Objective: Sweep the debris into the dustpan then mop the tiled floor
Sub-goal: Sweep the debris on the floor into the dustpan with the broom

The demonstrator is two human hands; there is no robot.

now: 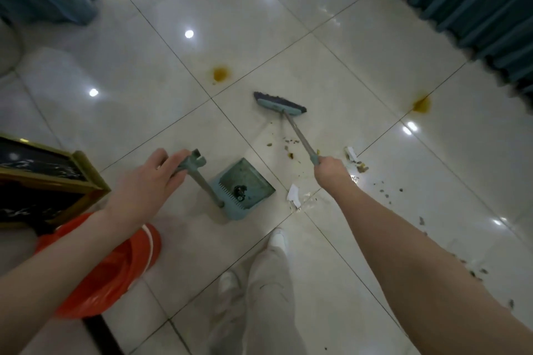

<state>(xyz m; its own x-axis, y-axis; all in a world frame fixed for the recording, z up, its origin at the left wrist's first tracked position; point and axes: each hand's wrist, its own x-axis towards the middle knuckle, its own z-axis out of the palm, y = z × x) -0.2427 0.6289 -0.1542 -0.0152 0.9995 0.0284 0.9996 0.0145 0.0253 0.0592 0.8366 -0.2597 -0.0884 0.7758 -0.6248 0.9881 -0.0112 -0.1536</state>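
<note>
Your right hand (pixel 328 170) is clenched in a fist round the top end of the broom (pixel 297 132). The arm is stretched forward and down, with the wrist roughly in line with the shaft. The broom looks light, with a thin stiff shaft and a small plastic head. This end grip gives you reach but probably little pressure, and a hold lower on the shaft would likely press the bristles harder. The broom head (pixel 278 102) sits on the tiled floor (pixel 259 23), beyond most of the debris (pixel 288 143).

Your left hand (pixel 147 181) is at the top of the dustpan handle (pixel 202 179), with the grip lying between thumb and fingers. The fingers look nearly straight, and I cannot tell whether they clamp the handle or only steady it. The dustpan (pixel 253 179) lies flat on the floor between your two arms, and its open lip seems to face the broom. It looks like hollow plastic, so it will probably slide on this glossy tile when the bristles hit it. Take the handle firmly and press the lip down.

White paper scraps (pixel 293 194) lie just beside the pan's right edge. Dry crumbs are spread between the pan and the broom head and trail off past your right forearm. The paper is likely feather-light and may skid past the lip, and the crumbs may scatter under a fast stroke. The yellow stains (pixel 220 73) farther out look like work for the mop.
</note>
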